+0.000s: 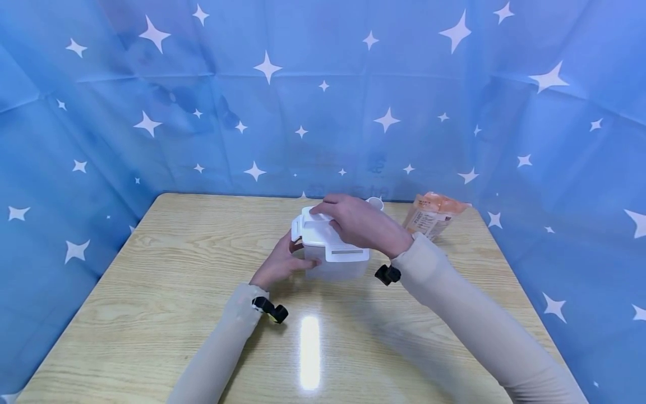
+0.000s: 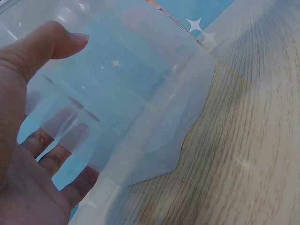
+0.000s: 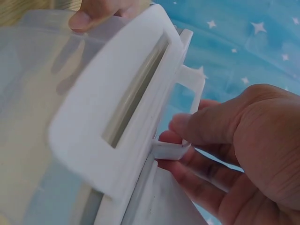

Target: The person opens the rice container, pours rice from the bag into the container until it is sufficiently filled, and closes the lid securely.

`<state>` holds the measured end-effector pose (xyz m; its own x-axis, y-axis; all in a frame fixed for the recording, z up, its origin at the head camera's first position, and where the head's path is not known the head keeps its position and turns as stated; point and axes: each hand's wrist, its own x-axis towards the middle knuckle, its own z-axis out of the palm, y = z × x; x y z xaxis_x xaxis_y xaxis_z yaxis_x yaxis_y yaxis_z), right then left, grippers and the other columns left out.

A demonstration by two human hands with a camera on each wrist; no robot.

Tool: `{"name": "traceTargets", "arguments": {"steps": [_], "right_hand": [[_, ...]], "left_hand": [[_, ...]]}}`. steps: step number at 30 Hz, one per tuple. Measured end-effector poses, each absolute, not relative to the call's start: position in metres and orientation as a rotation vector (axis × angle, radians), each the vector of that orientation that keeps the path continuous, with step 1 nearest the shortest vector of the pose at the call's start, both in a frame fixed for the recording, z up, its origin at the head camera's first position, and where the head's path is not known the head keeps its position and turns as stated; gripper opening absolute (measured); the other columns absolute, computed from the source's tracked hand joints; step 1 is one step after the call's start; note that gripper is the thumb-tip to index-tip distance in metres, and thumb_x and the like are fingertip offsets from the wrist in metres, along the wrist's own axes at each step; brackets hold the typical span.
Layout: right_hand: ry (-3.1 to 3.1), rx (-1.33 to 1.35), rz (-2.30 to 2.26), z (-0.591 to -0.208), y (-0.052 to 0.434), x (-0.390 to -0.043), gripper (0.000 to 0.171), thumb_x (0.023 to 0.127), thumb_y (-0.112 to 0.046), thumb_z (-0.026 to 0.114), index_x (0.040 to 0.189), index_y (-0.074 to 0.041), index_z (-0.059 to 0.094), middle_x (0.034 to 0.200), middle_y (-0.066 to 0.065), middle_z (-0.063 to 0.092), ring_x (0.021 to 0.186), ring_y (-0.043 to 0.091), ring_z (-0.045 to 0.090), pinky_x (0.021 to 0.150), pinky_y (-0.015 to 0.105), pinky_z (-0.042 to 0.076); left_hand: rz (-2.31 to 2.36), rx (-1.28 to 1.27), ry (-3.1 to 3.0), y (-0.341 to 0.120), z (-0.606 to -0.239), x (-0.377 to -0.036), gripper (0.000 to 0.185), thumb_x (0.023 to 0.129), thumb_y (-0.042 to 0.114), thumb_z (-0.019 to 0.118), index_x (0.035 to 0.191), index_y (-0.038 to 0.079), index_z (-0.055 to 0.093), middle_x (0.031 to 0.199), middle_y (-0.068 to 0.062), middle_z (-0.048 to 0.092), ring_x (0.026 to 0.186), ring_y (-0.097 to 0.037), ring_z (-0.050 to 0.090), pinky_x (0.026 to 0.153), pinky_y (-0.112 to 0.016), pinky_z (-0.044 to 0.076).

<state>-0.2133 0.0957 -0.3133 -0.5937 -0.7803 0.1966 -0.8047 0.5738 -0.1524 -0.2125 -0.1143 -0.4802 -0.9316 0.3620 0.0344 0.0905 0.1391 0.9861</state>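
Head view looks forward and down; both wrist views, close up, apparently share the container [image 2: 140, 108].

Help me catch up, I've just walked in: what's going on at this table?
A person has both hands on a see-through container with a white lid on top. The left hand holds the container's body from the left side, while the right hand reaches over the lid and grips its small white handle. I can't tell whether the lid is fastened. Off to the right is an orange-topped packet, which neither hand is touching.
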Motion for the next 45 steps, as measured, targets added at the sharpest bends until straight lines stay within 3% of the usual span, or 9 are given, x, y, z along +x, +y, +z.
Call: {"name": "traceTargets", "arguments": {"steps": [13,23,27,31,36,45], "right_hand": [[-2.733,1.335,0.393,-0.309,0.097,-0.215,0.039,0.09,0.01,0.066,0.125,-0.007,0.072,0.119,0.011,0.073,0.107,0.026,0.072,0.088,0.036,0.064],[-2.689,1.31,0.386,-0.297,0.107,-0.213,0.04,0.089,0.009,0.069,0.124,-0.01,0.072,0.115,0.008,0.072,0.101,0.027,0.072,0.087,0.039,0.064],[-2.666,1.282,0.392,-0.29,0.113,-0.211,0.04,0.091,0.006,0.07,0.127,-0.012,0.071,0.116,0.009,0.071,0.101,0.028,0.071,0.084,0.039,0.064],[-2.628,1.233,0.42,-0.282,0.124,-0.209,0.04,0.092,0.005,0.071,0.127,-0.013,0.071,0.114,0.009,0.07,0.091,0.025,0.067,0.076,0.036,0.062],[-2.599,1.197,0.493,-0.275,0.141,-0.204,0.043,0.092,0.007,0.069,0.13,-0.013,0.069,0.115,0.007,0.069,0.081,0.021,0.059,0.066,0.031,0.054],[-2.47,1.135,0.559,-0.275,0.174,-0.204,0.043,0.088,0.013,0.068,0.126,-0.009,0.071,0.114,0.01,0.07,0.085,0.024,0.063,0.067,0.035,0.051]], "left_hand": [[1.86,0.437,2.21,-0.112,-0.483,-0.216,0.089,0.08,0.019,0.088,0.152,0.036,0.038,0.15,0.004,0.049,0.145,-0.035,0.045,0.119,-0.058,0.041],[1.859,0.468,2.206,-0.111,-0.485,-0.217,0.088,0.081,0.021,0.088,0.151,0.039,0.037,0.15,0.002,0.051,0.144,-0.035,0.046,0.116,-0.059,0.044],[1.872,0.449,2.207,-0.114,-0.484,-0.215,0.084,0.08,0.018,0.089,0.146,0.041,0.043,0.146,0.002,0.054,0.142,-0.035,0.048,0.113,-0.059,0.047],[1.9,0.497,2.189,-0.113,-0.482,-0.216,0.078,0.08,0.015,0.088,0.142,0.039,0.047,0.142,-0.002,0.056,0.139,-0.033,0.051,0.113,-0.058,0.047],[1.895,0.535,2.195,-0.112,-0.482,-0.217,0.089,0.079,0.015,0.088,0.148,0.046,0.042,0.142,0.0,0.055,0.137,-0.028,0.052,0.116,-0.058,0.043],[1.899,0.506,2.182,-0.115,-0.482,-0.213,0.091,0.078,0.011,0.087,0.148,0.047,0.042,0.141,0.002,0.054,0.137,-0.03,0.052,0.113,-0.059,0.046]]}}
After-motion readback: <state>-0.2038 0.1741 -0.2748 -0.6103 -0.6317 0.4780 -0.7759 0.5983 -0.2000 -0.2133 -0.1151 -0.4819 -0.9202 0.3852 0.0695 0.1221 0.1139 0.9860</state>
